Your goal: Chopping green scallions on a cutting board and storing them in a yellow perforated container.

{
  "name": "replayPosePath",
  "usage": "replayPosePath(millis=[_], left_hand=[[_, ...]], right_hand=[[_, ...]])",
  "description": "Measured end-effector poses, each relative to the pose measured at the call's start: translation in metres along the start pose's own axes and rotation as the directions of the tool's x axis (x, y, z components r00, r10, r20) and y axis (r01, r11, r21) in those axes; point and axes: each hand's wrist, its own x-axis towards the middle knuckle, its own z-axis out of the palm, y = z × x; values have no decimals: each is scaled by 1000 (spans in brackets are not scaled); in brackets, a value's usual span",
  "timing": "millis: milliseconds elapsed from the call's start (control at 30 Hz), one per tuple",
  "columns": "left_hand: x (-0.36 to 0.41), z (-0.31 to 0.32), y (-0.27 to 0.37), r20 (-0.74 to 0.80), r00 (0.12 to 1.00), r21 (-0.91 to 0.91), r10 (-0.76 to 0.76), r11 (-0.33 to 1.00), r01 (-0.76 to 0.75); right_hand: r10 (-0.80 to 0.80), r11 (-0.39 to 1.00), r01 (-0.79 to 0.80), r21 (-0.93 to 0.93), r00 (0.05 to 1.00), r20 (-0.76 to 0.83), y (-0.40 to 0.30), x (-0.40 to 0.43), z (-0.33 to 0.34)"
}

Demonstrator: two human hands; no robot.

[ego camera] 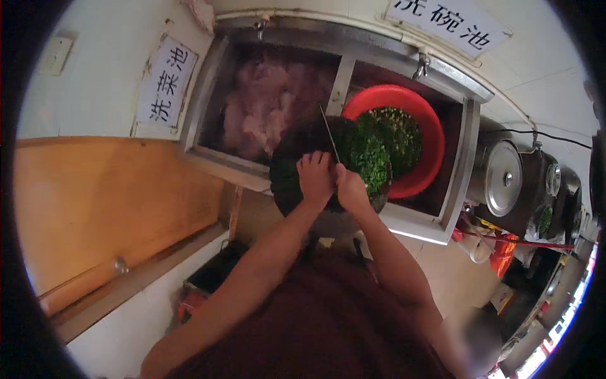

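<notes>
My right hand (pixel 352 188) grips the handle of a knife, its blade (pixel 329 130) seen nearly edge-on and pointing away from me. Just left of the blade, my left hand (pixel 316 177) rests with fingers bent over a dark surface; what lies beneath them is too dark to tell. Both hands are over a round, dark chopping block (pixel 289 142) at the sink's front edge. Chopped green leaves (pixel 371 163) are heaped on its right side. Beyond the heap, a red plastic basin (pixel 433 142) holds more chopped greens (pixel 402 135) with pale bits among them.
In the left bowl of the steel double sink (pixel 343 80) lies a pale pink mass, perhaps meat (pixel 270 104). Two taps (pixel 421 65) are on the wall behind. A lidded steel pot (pixel 504 177) stands right. An orange door (pixel 118 203) is at left. Signs bear writing.
</notes>
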Motion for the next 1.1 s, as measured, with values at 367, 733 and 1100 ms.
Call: replayPosePath(millis=[367, 733, 1100], left_hand=[[-4, 9, -10, -18, 997, -61, -76, 995, 74], [1, 0, -3, 53, 998, 22, -44, 999, 43], [7, -22, -87, -199, 809, -701, -554, 657, 278]], right_hand=[[200, 978, -181, -99, 952, 232, 31, -111, -35], [-8, 995, -1, 105, 997, 82, 24, -10, 4], [-164, 924, 230, -305, 960, 228, -29, -80, -31]])
